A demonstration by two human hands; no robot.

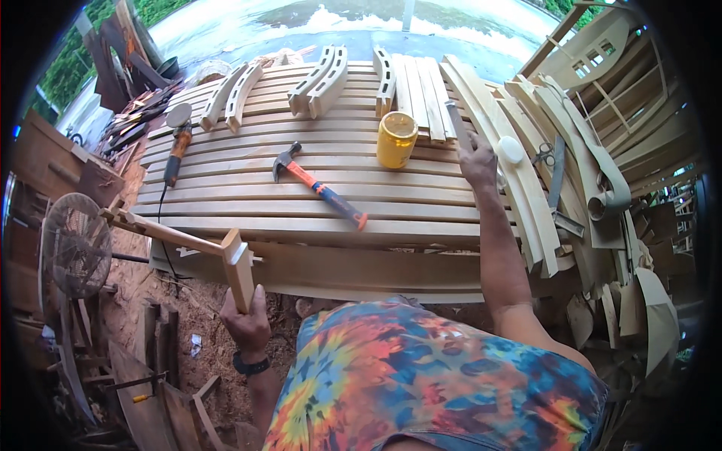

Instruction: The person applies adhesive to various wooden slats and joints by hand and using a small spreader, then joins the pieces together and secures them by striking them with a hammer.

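My left hand [247, 325], a dark watch on its wrist, is closed round the lower end of a short wooden block. The block belongs to a joined wooden frame piece [240, 272], whose long rail runs off to the upper left, past the table's near edge. Out over the right side of the table, my right hand [477, 159] grips a narrow, flat greyish strip [456, 120], pointing away from me. I cannot tell whether the strip is a blade or wood. Left of that hand stands an open yellow jar [397, 140]. A claw hammer [320, 188] lies mid-table.
Curved slotted wooden pieces [320, 83] and flat slats [421, 94] line the far side of the slatted table [248, 197]. A corded power tool [177, 150] lies left. Long boards, a white round lid [511, 150] and scissors [544, 155] are right. A fan [77, 244] stands left.
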